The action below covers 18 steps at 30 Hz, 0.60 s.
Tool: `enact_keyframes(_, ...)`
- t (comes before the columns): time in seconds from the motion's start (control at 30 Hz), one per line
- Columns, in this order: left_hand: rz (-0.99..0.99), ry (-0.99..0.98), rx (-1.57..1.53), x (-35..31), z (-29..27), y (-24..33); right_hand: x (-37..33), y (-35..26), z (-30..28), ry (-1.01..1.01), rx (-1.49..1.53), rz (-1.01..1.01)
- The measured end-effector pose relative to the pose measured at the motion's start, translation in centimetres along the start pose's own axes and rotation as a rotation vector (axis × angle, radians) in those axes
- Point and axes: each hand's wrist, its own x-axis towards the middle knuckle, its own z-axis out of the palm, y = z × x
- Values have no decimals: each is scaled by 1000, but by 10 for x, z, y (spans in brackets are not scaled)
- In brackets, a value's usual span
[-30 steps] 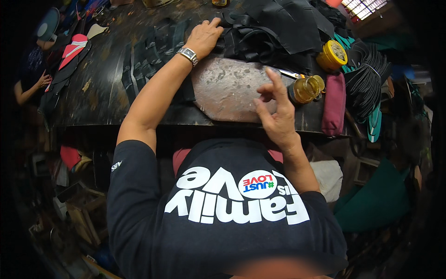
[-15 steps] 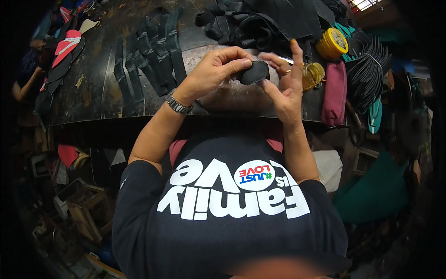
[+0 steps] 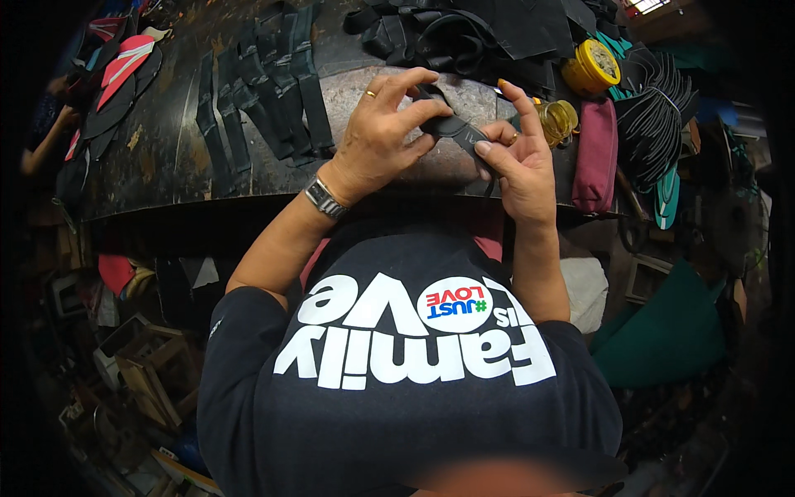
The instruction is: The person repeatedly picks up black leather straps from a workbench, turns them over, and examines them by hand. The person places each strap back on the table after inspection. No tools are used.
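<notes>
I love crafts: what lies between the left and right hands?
In the head view: a bent, black, leathery strip, pinched by the left hand and right hand.

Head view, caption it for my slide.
Left hand and right hand hold a black strap at a dark workbench.

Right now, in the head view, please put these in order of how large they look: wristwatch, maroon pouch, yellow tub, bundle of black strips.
1. bundle of black strips
2. maroon pouch
3. yellow tub
4. wristwatch

This is apparent size only; real sizes may differ.
</notes>
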Motion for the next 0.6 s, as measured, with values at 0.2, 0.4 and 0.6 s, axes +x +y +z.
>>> enact_keyframes(0.2, -126, 7, -347, -6, 0, 11, -6, -16, 8, -87, 160, 32)
enact_keyframes(0.4, -1006, 263, -1494, -13, 27, 10, 8, -17, 15, 15, 66, -182)
enact_keyframes(0.6, -1090, 253, -1470, -33, 40, 16, -6, 13, 25, 43, -295, 18)
